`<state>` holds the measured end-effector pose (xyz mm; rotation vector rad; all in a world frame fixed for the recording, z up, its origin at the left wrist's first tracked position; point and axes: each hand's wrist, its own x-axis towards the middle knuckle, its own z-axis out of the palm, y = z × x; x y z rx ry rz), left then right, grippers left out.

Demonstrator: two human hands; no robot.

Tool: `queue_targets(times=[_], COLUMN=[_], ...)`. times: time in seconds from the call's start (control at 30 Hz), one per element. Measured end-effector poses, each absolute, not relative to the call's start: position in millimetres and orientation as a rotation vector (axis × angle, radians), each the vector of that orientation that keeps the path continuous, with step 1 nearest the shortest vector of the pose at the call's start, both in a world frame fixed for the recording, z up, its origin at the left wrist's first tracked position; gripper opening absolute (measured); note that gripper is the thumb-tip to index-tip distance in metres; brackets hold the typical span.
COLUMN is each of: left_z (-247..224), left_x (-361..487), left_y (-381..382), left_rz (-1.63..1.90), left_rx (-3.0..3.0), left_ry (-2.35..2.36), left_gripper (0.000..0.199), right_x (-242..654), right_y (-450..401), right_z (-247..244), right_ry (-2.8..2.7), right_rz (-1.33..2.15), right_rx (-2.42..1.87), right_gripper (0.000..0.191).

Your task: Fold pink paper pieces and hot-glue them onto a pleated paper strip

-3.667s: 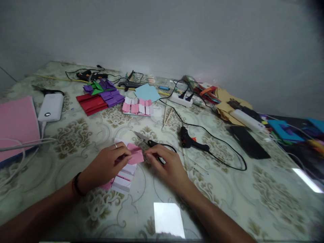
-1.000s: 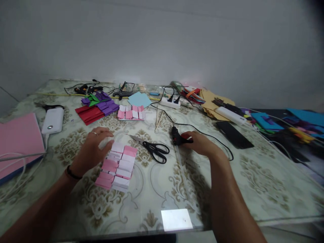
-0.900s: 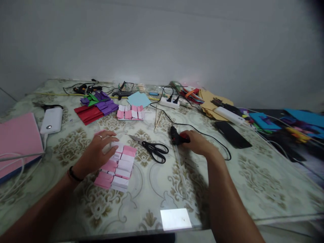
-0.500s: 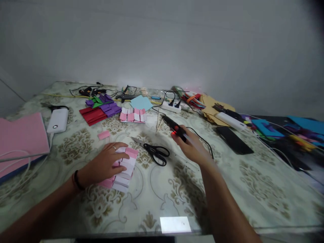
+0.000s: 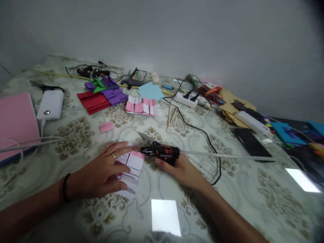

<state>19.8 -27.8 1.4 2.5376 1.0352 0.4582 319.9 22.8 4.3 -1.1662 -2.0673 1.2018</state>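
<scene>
My left hand (image 5: 108, 170) lies with fingers spread over a pleated pink-and-white paper piece (image 5: 134, 168), pressing it to the table. In my right hand (image 5: 182, 168) is a black glue gun (image 5: 160, 152) with a small red light lit. Its nozzle points left, at the upper edge of the paper beside my left fingertips; whether it touches cannot be told. A long pale glue stick (image 5: 227, 155) sticks out of its rear. The scissors (image 5: 145, 136) lie behind the gun, which hides most of their handles.
Beyond the hands are another pleated paper (image 5: 141, 106), a small pink strip (image 5: 106, 127), red folded paper (image 5: 93, 101) and light-blue sheets (image 5: 151, 91). A power strip (image 5: 186, 99) stands farther back. At left lies a white power bank (image 5: 51, 104); at right, a black phone (image 5: 249, 141).
My right hand has brought the glue gun left and down to the pleated paper, turning its nozzle leftward over the scissors. My left hand still holds the paper down. The view has shifted slightly.
</scene>
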Motion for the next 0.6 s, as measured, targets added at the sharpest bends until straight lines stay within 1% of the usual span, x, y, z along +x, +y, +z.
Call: queue_targets(times=[0.03,0.13,0.23,0.33,0.47,0.6], left_z=[1,-2,-6,-8,-11,-12], left_x=[19,17,17,18,16,16], left_y=[-28,-30,-32,-31,-29,-29], left_rz=[0.439,0.400,0.433,0.463,0.493,0.516], left_rx=[2.535,2.523,2.477,2.412,2.355,2.333], left_ry=[1.047,1.065,1.069,1.075,1.048,1.061], left_gripper=[0.031,0.033,0.039,0.037,0.036,0.040], right_x=[321,325,325,318,309,306], right_y=[21,19,18,18,14,9], right_z=[2,1,6,11,10,5], right_ry=[-2.065,-2.080,-2.128,-2.219,-2.292,-2.326], right_rz=[1.184,1.119,1.123,1.165,1.121,1.104], right_rx=[-1.171,-1.210,-1.221,-1.138,-1.049,-1.051], right_gripper=[0.028,0.023,0.017,0.014,0.010,0.012])
